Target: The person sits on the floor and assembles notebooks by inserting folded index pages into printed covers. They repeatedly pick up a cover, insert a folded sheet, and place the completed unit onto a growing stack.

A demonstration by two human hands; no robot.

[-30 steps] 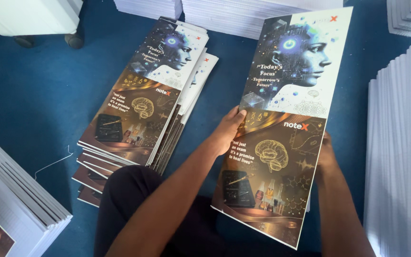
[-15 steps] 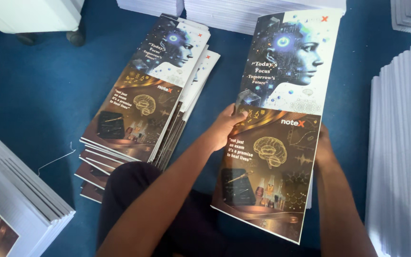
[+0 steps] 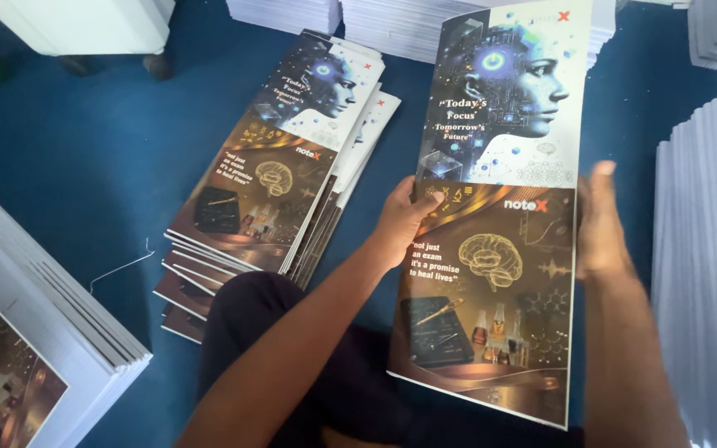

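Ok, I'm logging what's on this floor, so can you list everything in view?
printed cover sheet: one, dark and gold below, white and blue above, held up at centre right.
pile of cover sheets: one fanned pile, same print, on the floor at centre left.
stack of sheets: one, white edges, lower left.
white paper stacks: several, along the top edge.
tall white stack: one, right edge.
white furniture piece: one, top left.
floor: blue.
dark trousers: the person's, bottom centre.
left hand: grips the held sheet's left edge.
right hand: flat against its right edge.
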